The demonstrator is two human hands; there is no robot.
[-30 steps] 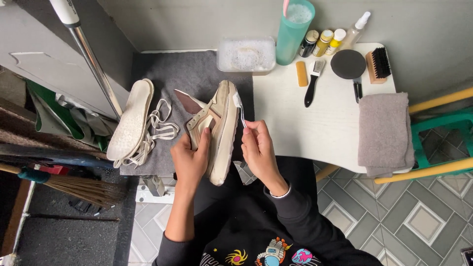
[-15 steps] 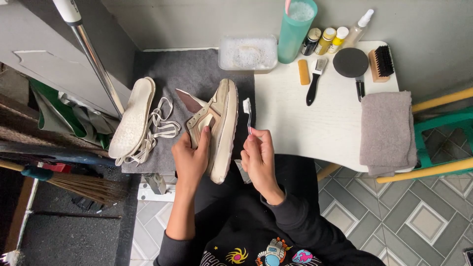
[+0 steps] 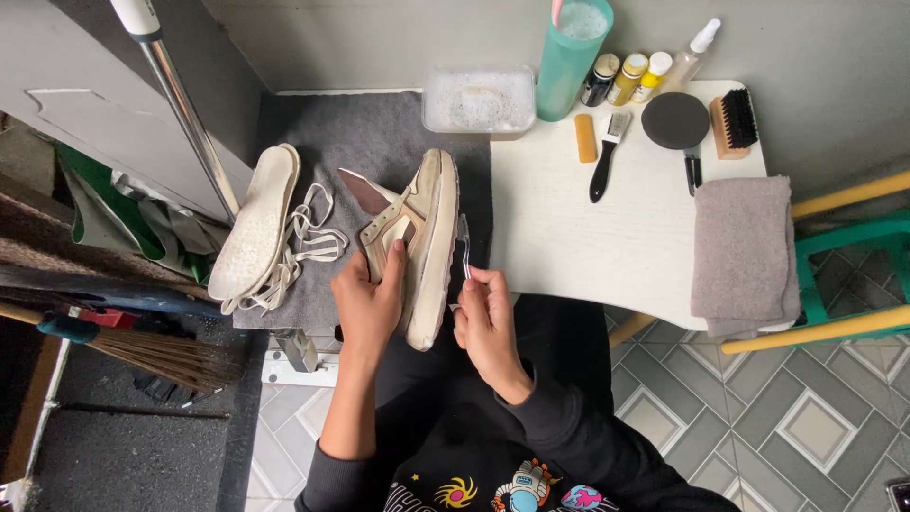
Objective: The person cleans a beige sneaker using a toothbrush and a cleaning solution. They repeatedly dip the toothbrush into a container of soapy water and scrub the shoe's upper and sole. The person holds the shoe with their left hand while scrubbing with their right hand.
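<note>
My left hand (image 3: 370,303) grips a beige and white sneaker (image 3: 422,242), held on its side with the sole edge turned to the right. A small clear-handled brush (image 3: 464,248) is pinched in my right hand (image 3: 485,322), its head resting against the sneaker's sole edge. Both hands are over my lap, just in front of a grey mat (image 3: 370,142). To the left on the mat lie an insole (image 3: 254,223) and loose white laces (image 3: 308,242).
A clear tub of soapy water (image 3: 479,100) and a teal cup (image 3: 572,57) stand at the back. On the white table (image 3: 607,237) are small bottles (image 3: 630,76), several brushes (image 3: 607,152), a round black pad (image 3: 675,120) and a folded grey towel (image 3: 744,251). A broom (image 3: 142,351) lies left.
My right hand has drawn the small brush back along the sole edge towards me. The sneaker stays held by my left hand in nearly the same place.
</note>
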